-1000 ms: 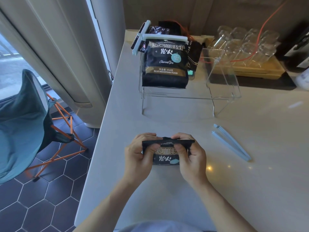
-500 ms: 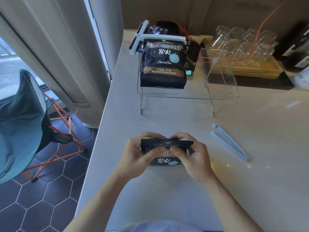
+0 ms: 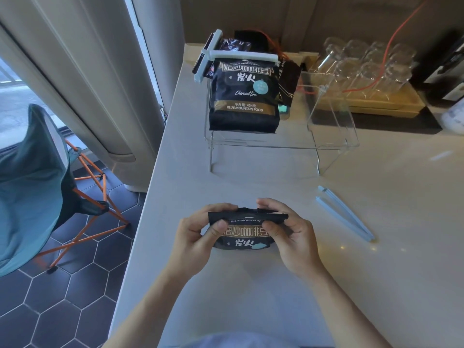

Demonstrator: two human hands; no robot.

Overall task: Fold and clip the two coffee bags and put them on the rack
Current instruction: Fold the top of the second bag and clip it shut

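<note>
Both hands, left (image 3: 198,237) and right (image 3: 288,234), fingers pinching bag (image 3: 247,232) top fold. Film soft, slippery, springs open: hold fold corners; clip (image 3: 344,213) lies near.

A home coffee corner, it seems. Upturned glasses (image 3: 364,69) on a wooden tray (image 3: 386,106) line the pale worktop (image 3: 376,272). A folding camp chair (image 3: 37,177) stands on hexagon floor tiles (image 3: 62,310).

- The left hand (image 3: 194,238) and right hand (image 3: 292,234) hide both ends of the coffee bag (image 3: 244,233).
- At 3 o'clock, a white jar (image 3: 454,119) is cut off.
</note>
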